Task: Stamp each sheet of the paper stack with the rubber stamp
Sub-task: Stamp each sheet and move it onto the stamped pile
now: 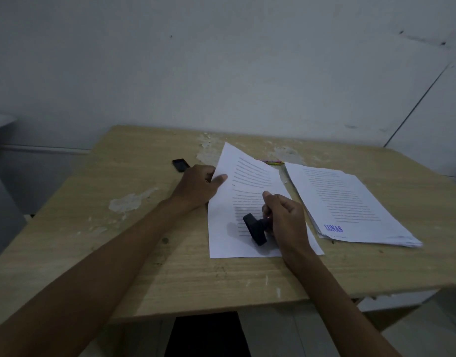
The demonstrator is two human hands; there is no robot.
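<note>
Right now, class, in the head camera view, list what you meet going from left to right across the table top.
Small black case → left hand pinching the left edge of the single sheet → rubber stamp → right hand gripping the stamp → paper stack marked LUNAS.

I am seated at a plain office-type desk: a worn wooden tabletop (pixel 118 228) with flaking patches, set against a bare white wall (pixel 221 60). Printed paper sheets (pixel 350 202) and a black stamp pad case (pixel 180 165) indicate clerical work.
</note>
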